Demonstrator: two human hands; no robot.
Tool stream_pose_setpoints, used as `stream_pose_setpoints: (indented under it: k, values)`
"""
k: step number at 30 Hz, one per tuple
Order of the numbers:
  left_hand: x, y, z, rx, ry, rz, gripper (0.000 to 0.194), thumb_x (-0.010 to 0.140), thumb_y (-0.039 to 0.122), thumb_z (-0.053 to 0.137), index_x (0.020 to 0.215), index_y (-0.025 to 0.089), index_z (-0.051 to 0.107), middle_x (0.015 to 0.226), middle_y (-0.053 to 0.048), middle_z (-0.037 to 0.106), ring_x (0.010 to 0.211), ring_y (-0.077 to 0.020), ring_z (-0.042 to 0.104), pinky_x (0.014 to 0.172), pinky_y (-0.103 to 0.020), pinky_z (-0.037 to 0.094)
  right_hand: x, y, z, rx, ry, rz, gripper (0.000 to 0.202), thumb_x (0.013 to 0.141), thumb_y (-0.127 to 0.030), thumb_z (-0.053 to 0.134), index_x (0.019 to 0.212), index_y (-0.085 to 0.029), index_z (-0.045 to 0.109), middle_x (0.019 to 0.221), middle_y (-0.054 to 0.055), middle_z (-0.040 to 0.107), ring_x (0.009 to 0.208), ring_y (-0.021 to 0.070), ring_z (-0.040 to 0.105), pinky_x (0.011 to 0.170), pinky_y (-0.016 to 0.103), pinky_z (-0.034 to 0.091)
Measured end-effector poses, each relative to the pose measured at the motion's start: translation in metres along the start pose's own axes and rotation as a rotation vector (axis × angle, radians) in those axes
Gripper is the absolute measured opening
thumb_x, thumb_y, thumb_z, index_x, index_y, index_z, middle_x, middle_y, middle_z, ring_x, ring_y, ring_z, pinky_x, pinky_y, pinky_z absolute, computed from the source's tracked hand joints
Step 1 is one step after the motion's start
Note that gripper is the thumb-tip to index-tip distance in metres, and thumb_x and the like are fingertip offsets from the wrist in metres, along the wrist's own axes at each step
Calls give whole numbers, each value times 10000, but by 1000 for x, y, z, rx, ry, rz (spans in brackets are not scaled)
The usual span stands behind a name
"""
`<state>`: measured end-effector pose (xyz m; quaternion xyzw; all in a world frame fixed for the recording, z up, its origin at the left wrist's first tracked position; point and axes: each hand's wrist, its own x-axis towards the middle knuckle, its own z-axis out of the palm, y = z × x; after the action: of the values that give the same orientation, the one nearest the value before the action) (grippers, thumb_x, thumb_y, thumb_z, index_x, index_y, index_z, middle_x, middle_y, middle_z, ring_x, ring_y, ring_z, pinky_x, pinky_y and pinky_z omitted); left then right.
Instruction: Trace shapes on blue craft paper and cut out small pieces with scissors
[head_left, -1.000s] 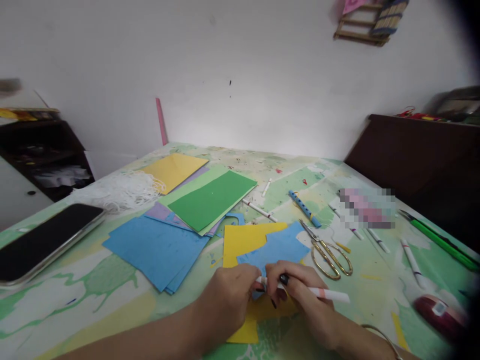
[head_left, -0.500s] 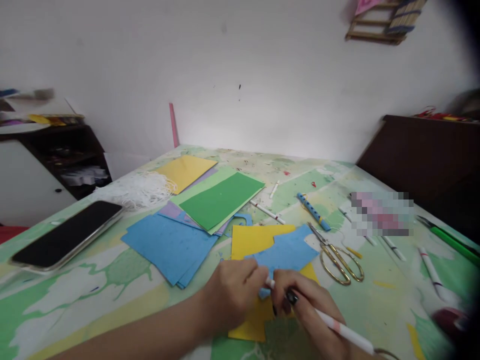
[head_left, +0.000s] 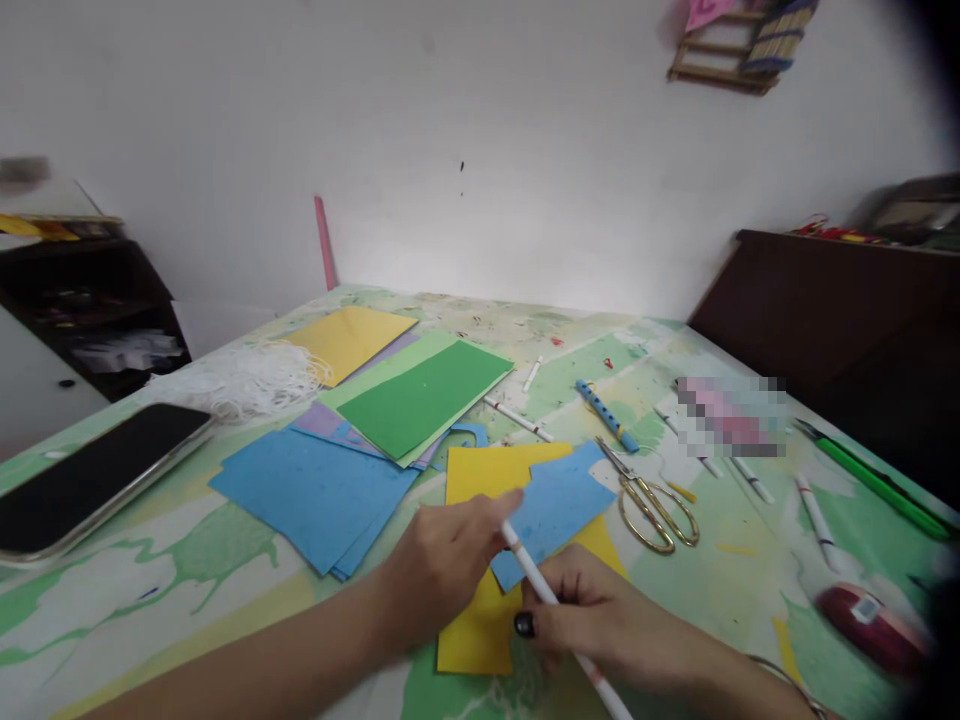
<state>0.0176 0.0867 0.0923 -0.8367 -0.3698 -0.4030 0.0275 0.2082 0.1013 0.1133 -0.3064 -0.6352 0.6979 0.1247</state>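
A white marker (head_left: pixel 541 585) with a reddish band slants between my hands. My right hand (head_left: pixel 581 610) is closed around its barrel, thumb on top. At the marker's upper end is my left hand (head_left: pixel 454 550), fingers pinched at that end; its thumb is mostly hidden. Beneath both hands lies a cut yellow sheet (head_left: pixel 476 640), with a shaped blue cutout (head_left: pixel 566 500) on top of it. Gold-handled scissors (head_left: pixel 649 495) rest just right of the cutout, blades partly apart.
Left are blue sheets (head_left: pixel 307 495), a green sheet (head_left: pixel 427 395), white string (head_left: pixel 244 380) and a phone (head_left: pixel 101 475). To the right lie a small blue flute-like stick (head_left: pixel 606 414), several markers (head_left: pixel 816 520), a green cutter (head_left: pixel 877 480) and a dark red object (head_left: pixel 870 625).
The marker has swung up so its upper end sits at my left fingers. My right hand has shifted left and turned. The view has moved slightly right.
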Motion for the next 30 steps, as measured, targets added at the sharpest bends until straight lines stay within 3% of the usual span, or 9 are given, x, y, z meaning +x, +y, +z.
stream_pose_setpoints:
  k: [2, 4, 8, 13, 18, 24, 26, 28, 30]
  values:
    - [-3, 2, 5, -182, -21, -251, 376, 936, 207, 372, 1304, 142, 327, 875, -47, 628, 605, -107, 563, 570, -224, 439, 2, 1, 1, 35, 116, -97, 378, 769, -412, 600, 526, -131, 530, 431, -47, 426, 380, 40, 335, 389, 175, 240]
    - [-4, 2, 7, -347, -68, -392, 317, 946, 233, 339, 1249, 163, 398, 864, -32, 621, 603, -104, 556, 591, -227, 436, 5, 1, -1, 60, 241, -175, 348, 737, -423, 648, 575, -118, 600, 455, -30, 482, 400, 45, 367, 400, 172, 265]
    - [-4, 3, 5, -524, -242, -303, 297, 947, 318, 301, 962, 181, 563, 820, -34, 604, 721, -142, 564, 674, -259, 418, 9, 2, -5, 129, 299, -242, 264, 686, -380, 716, 753, -124, 709, 631, 27, 615, 490, 82, 491, 462, 199, 383]
    - [-10, 7, 5, -404, -383, -302, 303, 943, 329, 287, 796, 186, 510, 716, -25, 592, 634, -149, 541, 594, -251, 383, 9, 6, -5, 173, 195, -312, 377, 743, -491, 645, 651, -126, 629, 556, 1, 535, 526, 94, 457, 498, 217, 331]
    - [-9, 16, 3, -228, -431, -129, 224, 908, 264, 323, 765, 182, 475, 655, -28, 577, 540, -154, 500, 510, -255, 331, 0, 2, -4, -25, 118, -401, 543, 903, -558, 348, 543, -157, 415, 545, -32, 366, 553, 91, 349, 533, 237, 280]
    - [-9, 19, 1, -163, -367, -84, 239, 870, 235, 381, 636, 195, 410, 504, 20, 493, 419, -109, 414, 430, -238, 231, -14, -8, -5, -200, 8, -576, 457, 919, -482, 356, 575, -181, 366, 594, -23, 352, 565, 106, 355, 547, 262, 310]
    - [-11, 14, 1, -114, -295, -98, 347, 903, 239, 366, 559, 195, 347, 442, 43, 429, 383, -88, 367, 420, -228, 214, -18, -12, -14, -96, 96, -749, 444, 889, -468, 426, 552, -195, 330, 548, -32, 316, 540, 118, 350, 544, 279, 332]
    - [-11, 10, 1, -58, -224, -136, 393, 910, 247, 413, 532, 189, 322, 422, 57, 399, 376, -75, 361, 419, -215, 230, -20, -16, -27, 103, 384, -811, 446, 867, -459, 470, 528, -213, 318, 499, -29, 258, 603, 172, 418, 599, 323, 387]
    - [-8, 12, 2, -18, -127, -84, 338, 905, 241, 442, 576, 187, 382, 472, 41, 452, 422, -93, 425, 444, -225, 297, -16, -18, -41, 162, 564, -726, 453, 896, -442, 432, 509, -210, 395, 510, -25, 283, 567, 157, 399, 600, 324, 395]
